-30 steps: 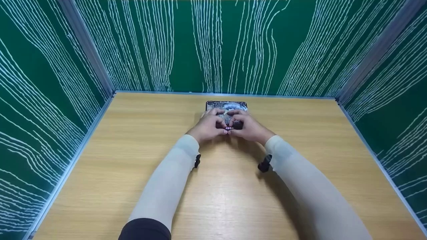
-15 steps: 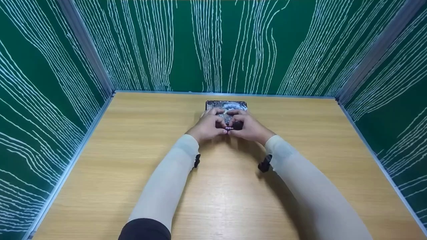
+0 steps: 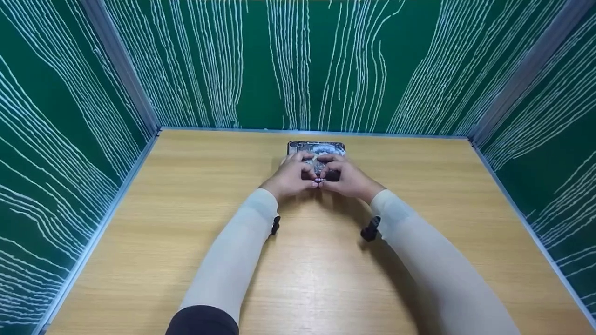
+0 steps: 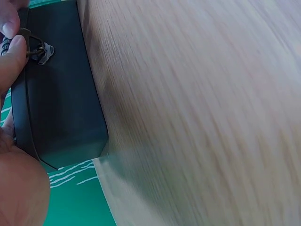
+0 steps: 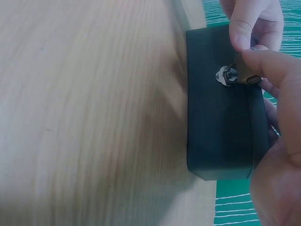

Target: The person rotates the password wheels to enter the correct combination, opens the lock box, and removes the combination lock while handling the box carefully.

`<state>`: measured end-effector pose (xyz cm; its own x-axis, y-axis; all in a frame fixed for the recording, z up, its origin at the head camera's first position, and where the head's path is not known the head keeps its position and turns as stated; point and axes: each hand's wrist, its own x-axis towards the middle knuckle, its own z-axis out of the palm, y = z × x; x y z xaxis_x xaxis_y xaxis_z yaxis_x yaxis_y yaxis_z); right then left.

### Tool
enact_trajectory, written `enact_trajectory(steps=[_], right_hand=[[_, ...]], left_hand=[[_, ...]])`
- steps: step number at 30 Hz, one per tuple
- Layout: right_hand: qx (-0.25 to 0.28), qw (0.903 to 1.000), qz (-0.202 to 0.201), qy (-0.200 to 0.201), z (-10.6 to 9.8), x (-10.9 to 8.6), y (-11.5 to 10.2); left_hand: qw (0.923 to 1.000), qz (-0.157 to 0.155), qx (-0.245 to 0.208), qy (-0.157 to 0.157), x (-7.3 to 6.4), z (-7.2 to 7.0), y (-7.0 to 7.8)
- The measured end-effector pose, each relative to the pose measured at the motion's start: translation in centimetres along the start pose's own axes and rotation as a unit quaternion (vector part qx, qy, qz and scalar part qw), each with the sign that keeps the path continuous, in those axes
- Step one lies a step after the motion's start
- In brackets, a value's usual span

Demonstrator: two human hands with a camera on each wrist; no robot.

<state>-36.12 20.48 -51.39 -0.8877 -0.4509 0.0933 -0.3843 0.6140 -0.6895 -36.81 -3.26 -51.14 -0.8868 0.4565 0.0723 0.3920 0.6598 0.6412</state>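
A small dark box [image 3: 328, 149] with a picture-printed lid sits near the table's back edge; its plain black front [image 4: 63, 99] fills part of the left wrist view. On that front hangs a brass-coloured combination lock [image 5: 246, 74], caught on a metal staple [image 5: 226, 75]. My left hand [image 3: 289, 177] pinches the lock's left end between thumb and index finger, other fingers over the lid. From the right, my right hand [image 3: 348, 177] pinches the other end the same way. Small ridged dials [image 3: 319, 179] show between the thumbs, partly hidden by fingertips.
The wooden table [image 3: 298, 260] spreads toward me under both forearms. Green panels [image 3: 256, 65] with wavy white lines stand behind and at both sides, joined by grey metal posts. A dark wrist camera [image 3: 370, 229] hangs under the right wrist.
Hands and box hold nearly the same place throughout. Only the fingertips shift slightly at the lock's dials.
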Motion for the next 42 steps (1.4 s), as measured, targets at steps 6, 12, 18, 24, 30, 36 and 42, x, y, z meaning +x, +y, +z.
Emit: enact_trajectory(steps=[6, 12, 18, 24, 30, 36, 42], right_hand=[[0.001, 0.9999, -0.011, 0.003, 0.00, 0.20, 0.22], [0.012, 0.9993, -0.034, 0.008, 0.20, 0.36, 0.39], [0.009, 0.9996, -0.027, 0.005, 0.11, 0.16, 0.23], [0.010, 0.9999, -0.010, 0.000, -0.15, -0.07, 0.09], [0.016, 0.9998, -0.007, -0.001, -0.12, -0.07, 0.06], [0.012, 0.9997, -0.016, 0.009, 0.05, -0.03, 0.16], [0.015, 0.9989, -0.040, 0.020, 0.28, 0.12, 0.42]], left_hand=[[1.0000, -0.001, 0.004, -0.004, 0.20, -0.02, -0.22], [1.0000, 0.003, 0.007, -0.004, 0.02, -0.08, -0.12], [1.0000, -0.001, 0.008, -0.002, -0.07, 0.03, 0.01], [1.0000, -0.007, -0.001, -0.002, -0.06, 0.05, 0.23], [0.9999, -0.011, -0.006, -0.002, 0.00, 0.04, 0.16], [0.9999, -0.009, -0.004, -0.002, 0.05, 0.05, 0.06], [0.9999, 0.000, 0.010, -0.001, 0.11, 0.13, -0.02]])
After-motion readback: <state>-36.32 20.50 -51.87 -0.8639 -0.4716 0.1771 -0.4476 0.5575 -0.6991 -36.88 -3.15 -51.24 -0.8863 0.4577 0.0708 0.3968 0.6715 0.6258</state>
